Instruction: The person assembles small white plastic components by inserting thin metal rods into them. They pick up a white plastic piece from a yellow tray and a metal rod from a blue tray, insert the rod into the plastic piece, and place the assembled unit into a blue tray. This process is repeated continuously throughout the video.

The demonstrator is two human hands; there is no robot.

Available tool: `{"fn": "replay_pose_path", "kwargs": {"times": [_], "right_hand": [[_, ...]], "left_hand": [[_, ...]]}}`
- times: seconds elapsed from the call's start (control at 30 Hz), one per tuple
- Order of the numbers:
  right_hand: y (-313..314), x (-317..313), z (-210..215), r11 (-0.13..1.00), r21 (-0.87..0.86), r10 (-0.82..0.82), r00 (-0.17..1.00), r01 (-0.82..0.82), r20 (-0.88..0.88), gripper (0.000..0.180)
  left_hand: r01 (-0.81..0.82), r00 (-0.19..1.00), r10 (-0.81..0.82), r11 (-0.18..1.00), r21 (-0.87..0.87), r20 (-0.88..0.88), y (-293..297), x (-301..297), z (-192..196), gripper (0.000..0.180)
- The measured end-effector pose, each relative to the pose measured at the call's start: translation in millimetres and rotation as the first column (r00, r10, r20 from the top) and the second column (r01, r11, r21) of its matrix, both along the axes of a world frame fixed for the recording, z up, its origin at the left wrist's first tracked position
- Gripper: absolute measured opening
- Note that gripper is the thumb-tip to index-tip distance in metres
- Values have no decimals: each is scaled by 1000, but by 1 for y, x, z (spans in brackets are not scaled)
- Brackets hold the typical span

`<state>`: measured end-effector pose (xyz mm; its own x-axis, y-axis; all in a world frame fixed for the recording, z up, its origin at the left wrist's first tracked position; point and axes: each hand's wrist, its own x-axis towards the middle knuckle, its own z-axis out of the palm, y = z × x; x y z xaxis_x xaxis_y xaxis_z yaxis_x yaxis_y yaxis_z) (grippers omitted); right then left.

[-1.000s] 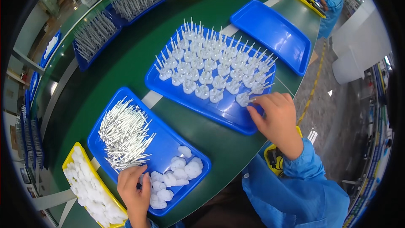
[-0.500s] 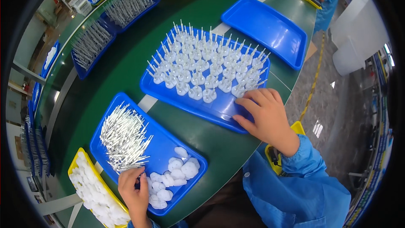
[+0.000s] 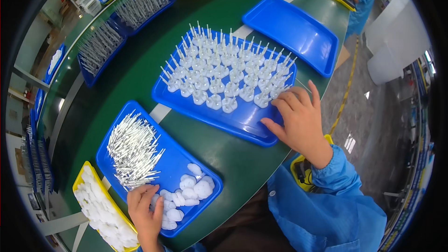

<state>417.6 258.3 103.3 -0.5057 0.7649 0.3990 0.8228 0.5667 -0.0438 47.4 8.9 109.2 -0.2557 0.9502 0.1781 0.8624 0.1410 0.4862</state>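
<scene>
My right hand (image 3: 301, 123) is open over the near right corner of the larger blue tray (image 3: 205, 114), its fingers spread close to the nearest white pieces. Rows of white, base-like pieces (image 3: 216, 85) stand in that tray, each with a thin rod pointing up. Bent but apart, the fingers of my left hand (image 3: 143, 214) hover over the near left side of a second blue tray (image 3: 175, 154), with nothing visible between them. A heap of thin metallic pins (image 3: 135, 149) lies just beyond this hand. Rounded white plastic pieces (image 3: 189, 193) lie to its right.
Left of the pins, a yellow tray (image 3: 109, 191) holds many white pieces. A bare blue tray (image 3: 294, 32) is at the far right. Trays of upright grey rods (image 3: 100, 49) stand at the far left of the green table (image 3: 219, 154). Other people in blue (image 3: 361, 2) sit farther off.
My right hand has lifted slightly up and right, its fingers spreading wider, away from the white pieces. My left hand has barely shifted and stays beside the pins.
</scene>
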Motion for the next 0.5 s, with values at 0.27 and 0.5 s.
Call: {"fn": "replay_pose_path", "kwargs": {"times": [0.27, 0.5], "right_hand": [[-2, -4, 5, 996, 24, -90, 994, 88, 59, 43], [-1, 1, 2, 999, -33, -32, 999, 32, 25, 36]], "left_hand": [[-25, 998, 25, 1000, 1, 64, -7, -4, -7, 31], [7, 998, -10, 999, 50, 60, -7, -5, -9, 31]]}}
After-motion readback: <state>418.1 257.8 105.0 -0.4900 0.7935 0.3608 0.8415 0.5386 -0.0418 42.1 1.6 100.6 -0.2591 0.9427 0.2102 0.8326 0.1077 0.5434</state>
